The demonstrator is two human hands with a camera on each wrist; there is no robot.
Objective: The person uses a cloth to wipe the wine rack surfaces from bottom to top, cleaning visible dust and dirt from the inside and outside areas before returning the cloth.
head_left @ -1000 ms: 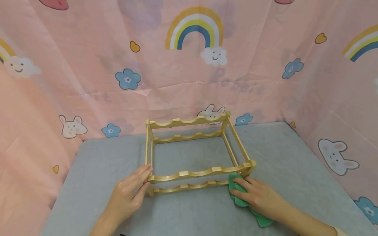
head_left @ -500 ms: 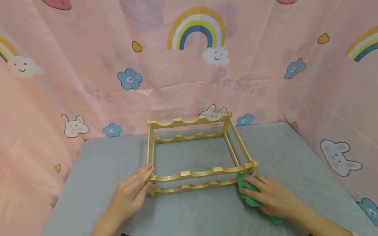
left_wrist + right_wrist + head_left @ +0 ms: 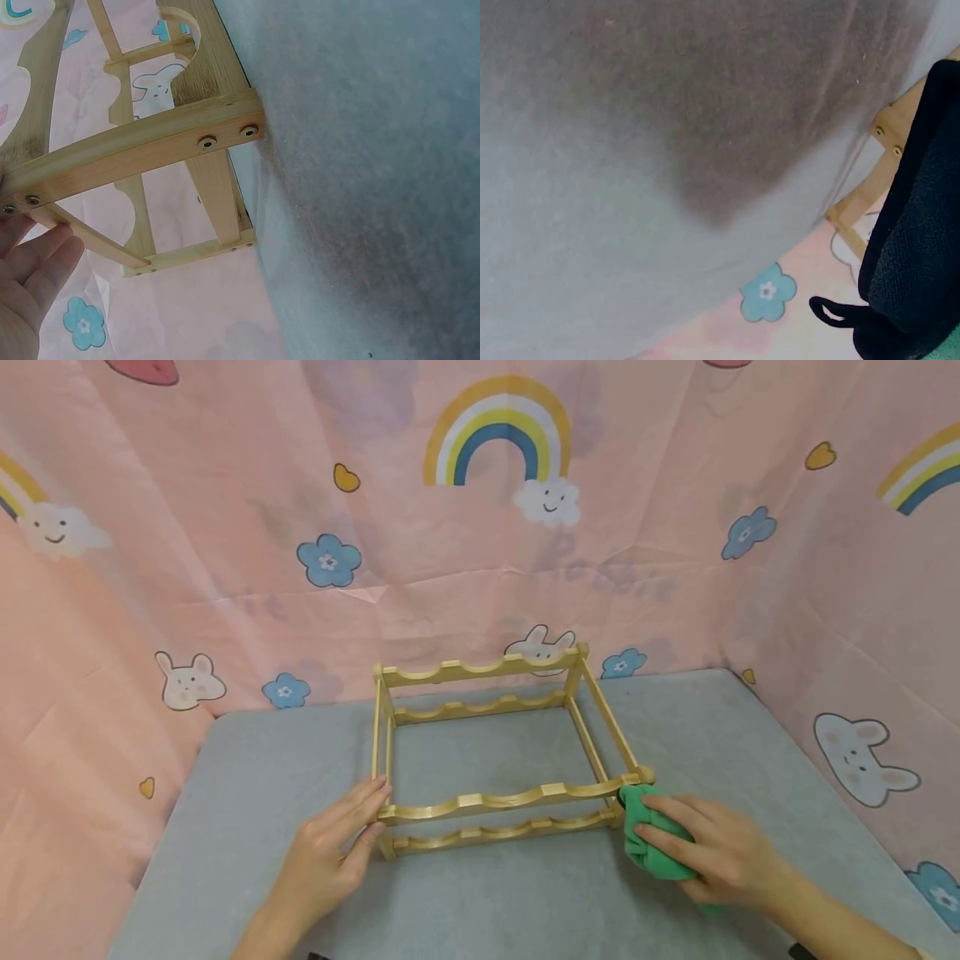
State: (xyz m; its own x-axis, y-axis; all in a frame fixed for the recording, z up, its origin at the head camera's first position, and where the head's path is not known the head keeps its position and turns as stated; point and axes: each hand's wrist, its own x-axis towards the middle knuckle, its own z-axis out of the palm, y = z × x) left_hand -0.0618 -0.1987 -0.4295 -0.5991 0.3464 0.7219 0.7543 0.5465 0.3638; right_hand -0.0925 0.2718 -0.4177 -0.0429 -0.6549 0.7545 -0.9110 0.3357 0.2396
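Observation:
A light wooden wine rack [image 3: 510,797] with scalloped rails stands on the grey tabletop. My left hand [image 3: 326,852] holds its front left corner, the thumb at the front and the fingers along the side; in the left wrist view those fingers [image 3: 52,262] are by the post's upper end. My right hand [image 3: 723,852] grips a bunched green cloth [image 3: 651,839] against the rack's front right post. In the right wrist view a dark part of the cloth [image 3: 922,240], with a small loop, covers much of that corner, and the right hand is out of sight there.
The grey tabletop [image 3: 487,902] spreads around the rack. Behind and beside it hangs a pink curtain [image 3: 465,560] printed with rainbows, rabbits and flowers. The rack's far rail stands close to this curtain.
My right hand has moved right with the green cloth, from the front lower rail to the front right post. The cloth is more bunched now. My left hand stays on the rack's corner.

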